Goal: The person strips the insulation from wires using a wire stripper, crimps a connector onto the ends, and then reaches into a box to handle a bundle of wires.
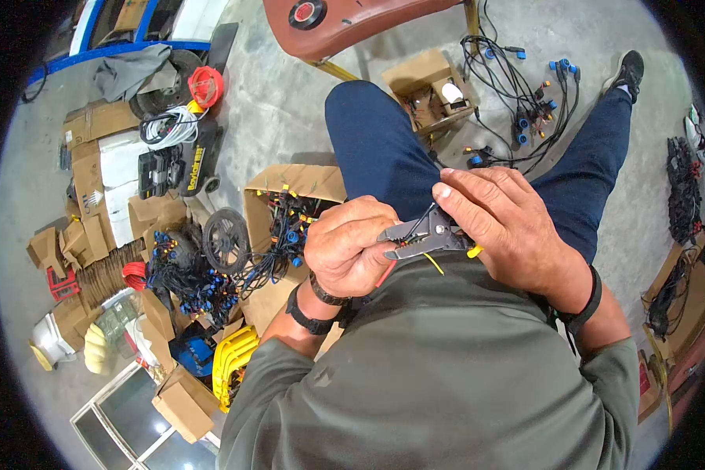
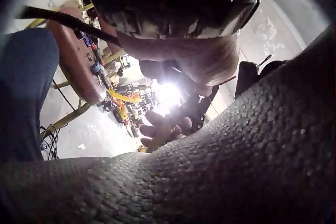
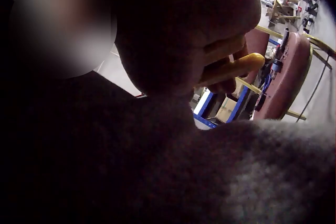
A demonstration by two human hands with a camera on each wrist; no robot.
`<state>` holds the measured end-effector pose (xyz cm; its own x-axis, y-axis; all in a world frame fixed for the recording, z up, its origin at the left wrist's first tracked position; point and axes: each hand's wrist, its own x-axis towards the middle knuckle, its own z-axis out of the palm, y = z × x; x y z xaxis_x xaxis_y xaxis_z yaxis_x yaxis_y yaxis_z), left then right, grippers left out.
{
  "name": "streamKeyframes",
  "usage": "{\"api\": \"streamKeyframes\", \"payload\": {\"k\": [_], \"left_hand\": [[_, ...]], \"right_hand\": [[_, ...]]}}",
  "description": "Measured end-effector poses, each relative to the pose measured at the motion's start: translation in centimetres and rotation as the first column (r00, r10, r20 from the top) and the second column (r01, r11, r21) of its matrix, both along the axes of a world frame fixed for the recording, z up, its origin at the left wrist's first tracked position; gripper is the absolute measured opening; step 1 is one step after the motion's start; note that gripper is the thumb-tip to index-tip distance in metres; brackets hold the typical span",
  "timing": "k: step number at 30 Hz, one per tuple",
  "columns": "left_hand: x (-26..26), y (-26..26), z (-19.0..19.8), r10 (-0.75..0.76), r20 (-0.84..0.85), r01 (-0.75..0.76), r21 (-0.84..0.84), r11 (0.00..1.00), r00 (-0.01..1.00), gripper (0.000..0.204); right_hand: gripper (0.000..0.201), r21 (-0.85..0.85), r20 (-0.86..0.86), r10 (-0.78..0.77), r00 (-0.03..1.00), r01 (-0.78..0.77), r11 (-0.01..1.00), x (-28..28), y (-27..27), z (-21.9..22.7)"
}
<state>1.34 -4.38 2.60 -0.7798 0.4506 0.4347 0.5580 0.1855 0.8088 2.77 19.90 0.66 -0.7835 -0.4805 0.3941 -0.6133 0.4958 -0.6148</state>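
In the head view my left hand (image 1: pixel 351 244), fingers curled, pinches thin wires beside the jaws of a grey wire-stripping tool (image 1: pixel 431 233). A red wire end (image 1: pixel 385 274) and a yellow wire (image 1: pixel 434 264) stick out below. My right hand (image 1: pixel 517 227) grips the tool by its handles, a yellow part (image 1: pixel 475 251) showing under the palm. A dark wire runs up from the tool past the right fingertips. The left wrist view shows my left hand (image 2: pixel 194 61) partly, against bright light; in the right wrist view my right hand (image 3: pixel 210 50) is dark, with the tool's yellow handle (image 3: pixel 236 69) visible.
Beyond my knees are a small open box (image 1: pixel 427 74), black cables with blue connectors (image 1: pixel 521 125) and a red-brown bench (image 1: pixel 368 19). To the left stand a box of cables (image 1: pixel 290 184), a small wheel (image 1: pixel 225 240) and a yellow bin (image 1: pixel 231 360). More cables lie far right.
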Motion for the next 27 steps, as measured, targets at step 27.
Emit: {"api": "streamKeyframes", "payload": {"k": [27], "left_hand": [[0.21,0.19,0.06,0.009,0.032,-0.009,0.018,1.0,0.999,0.018]], "right_hand": [[0.045,0.013,-0.008,0.007,1.0,-0.007,1.0,0.16,0.11,-0.11]]}}
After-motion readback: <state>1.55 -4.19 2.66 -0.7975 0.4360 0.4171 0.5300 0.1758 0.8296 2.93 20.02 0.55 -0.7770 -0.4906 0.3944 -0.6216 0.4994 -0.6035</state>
